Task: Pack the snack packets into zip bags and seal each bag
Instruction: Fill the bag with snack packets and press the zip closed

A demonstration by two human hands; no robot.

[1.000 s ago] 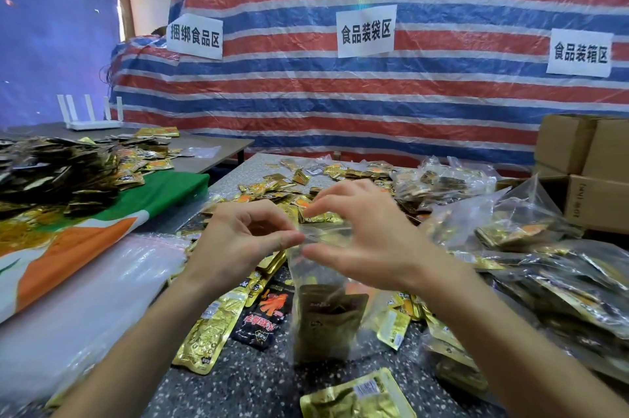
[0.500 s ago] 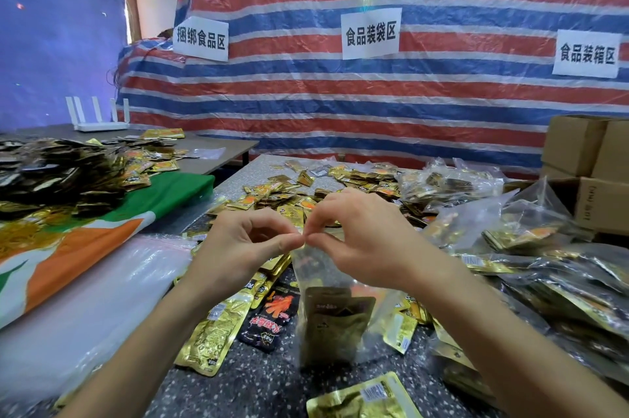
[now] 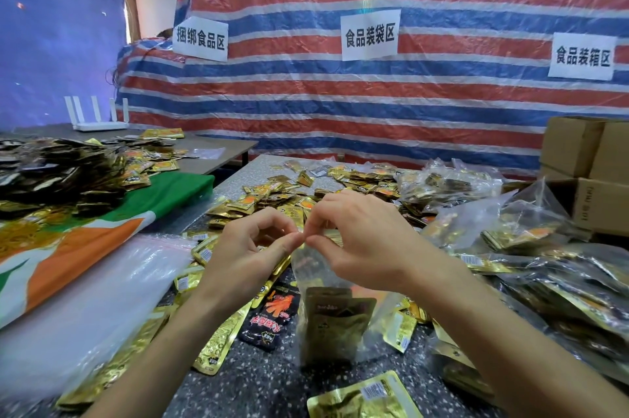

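A clear zip bag (image 3: 326, 322) hangs upright over the speckled table (image 3: 272, 380), with dark gold snack packets inside its lower half. My left hand (image 3: 248, 247) and my right hand (image 3: 354, 240) pinch the bag's top edge between thumb and forefinger, fingertips almost touching at the middle. The bag's zip strip is mostly hidden behind my fingers. Loose gold and black snack packets (image 3: 262, 319) lie around and under the bag.
Filled zip bags (image 3: 531, 247) pile up on the right, with cardboard boxes (image 3: 585, 172) behind them. A stack of empty clear bags (image 3: 85, 308) lies at the left, beside a green and orange cloth (image 3: 102, 233) heaped with packets. A striped tarp (image 3: 374, 104) closes the back.
My two hands have drawn together along the bag's top edge, so the pinching fingertips now nearly meet. The bag still hangs in the same place.
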